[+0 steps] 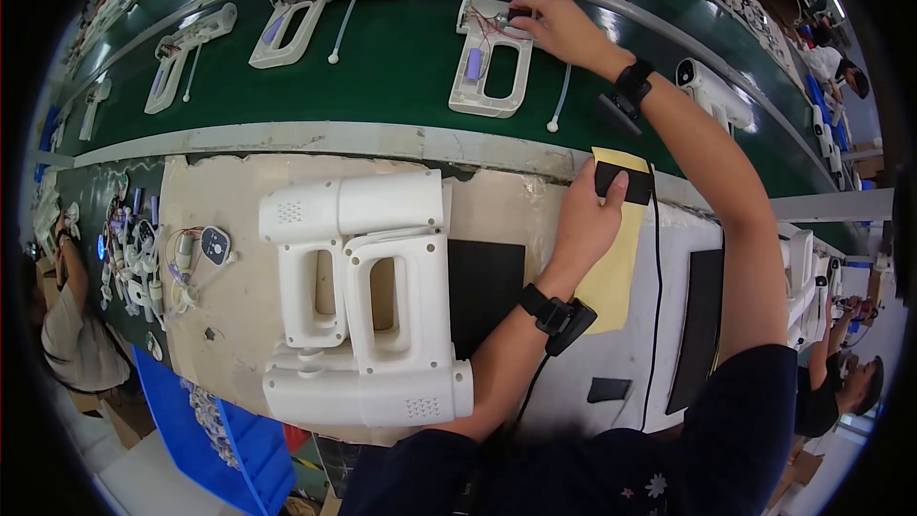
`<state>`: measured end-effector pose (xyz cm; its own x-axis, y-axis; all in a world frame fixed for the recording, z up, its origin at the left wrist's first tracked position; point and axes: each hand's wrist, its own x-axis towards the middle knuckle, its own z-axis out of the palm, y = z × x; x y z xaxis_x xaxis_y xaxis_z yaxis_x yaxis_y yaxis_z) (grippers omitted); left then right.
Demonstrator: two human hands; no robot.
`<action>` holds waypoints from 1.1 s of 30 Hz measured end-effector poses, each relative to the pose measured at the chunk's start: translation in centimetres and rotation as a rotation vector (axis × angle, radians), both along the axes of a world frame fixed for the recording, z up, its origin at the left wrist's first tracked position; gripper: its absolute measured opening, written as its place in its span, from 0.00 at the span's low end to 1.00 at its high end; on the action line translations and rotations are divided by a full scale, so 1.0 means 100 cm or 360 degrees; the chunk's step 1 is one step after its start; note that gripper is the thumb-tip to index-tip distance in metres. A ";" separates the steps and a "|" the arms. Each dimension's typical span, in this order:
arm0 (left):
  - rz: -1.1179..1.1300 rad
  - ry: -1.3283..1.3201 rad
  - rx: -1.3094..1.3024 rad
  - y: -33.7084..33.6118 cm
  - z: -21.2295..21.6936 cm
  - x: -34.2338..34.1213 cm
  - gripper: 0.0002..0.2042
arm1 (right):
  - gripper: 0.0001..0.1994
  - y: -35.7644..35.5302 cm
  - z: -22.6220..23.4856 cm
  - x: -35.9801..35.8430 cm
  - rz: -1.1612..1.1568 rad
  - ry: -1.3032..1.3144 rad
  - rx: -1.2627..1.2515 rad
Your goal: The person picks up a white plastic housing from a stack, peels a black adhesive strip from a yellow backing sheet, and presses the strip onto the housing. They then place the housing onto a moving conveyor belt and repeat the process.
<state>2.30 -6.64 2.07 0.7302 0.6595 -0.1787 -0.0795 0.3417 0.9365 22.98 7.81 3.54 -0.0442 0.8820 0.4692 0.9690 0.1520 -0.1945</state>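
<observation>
My left hand [590, 220] is closed on a black rectangular pad [623, 182], the thumb pressed on its face. The pad lies at the top of a yellow backing sheet [616, 277]. Farther off, my right hand [564, 27] reaches to the green conveyor belt, pinching a small black piece [519, 14] at the upper end of an open white handled housing [463, 100]. Inside that housing are thin wires and a purple cylindrical cell [474, 64]. My fingers partly cover the black piece, so its exact kind is unclear.
White housing shells [401, 296] are stacked on the bench, left of my left forearm. Wired parts [134, 258] lie farther left, above a blue bin [205, 440]. More open housings [287, 38] sit on the belt [401, 86]. A black cable [657, 306] crosses the right bench.
</observation>
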 end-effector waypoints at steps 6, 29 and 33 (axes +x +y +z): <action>0.0032 -0.0084 0.0068 -0.001 -0.011 0.001 0.14 | 0.17 -0.021 0.028 -0.001 0.0021 0.0062 -0.0088; 0.0260 -0.0272 -0.0288 0.003 -0.008 0.002 0.09 | 0.13 -0.179 0.061 0.007 -0.0174 0.1539 -0.1029; 0.0277 -0.0111 -0.0048 0.002 -0.015 0.004 0.11 | 0.12 -0.111 0.065 -0.006 -0.0013 0.0778 -0.0612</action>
<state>2.73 -6.45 0.55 0.6170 0.7719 -0.1531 -0.2039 0.3447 0.9163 22.39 -3.30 10.04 0.1027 0.9913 0.0821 0.7549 -0.0239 -0.6554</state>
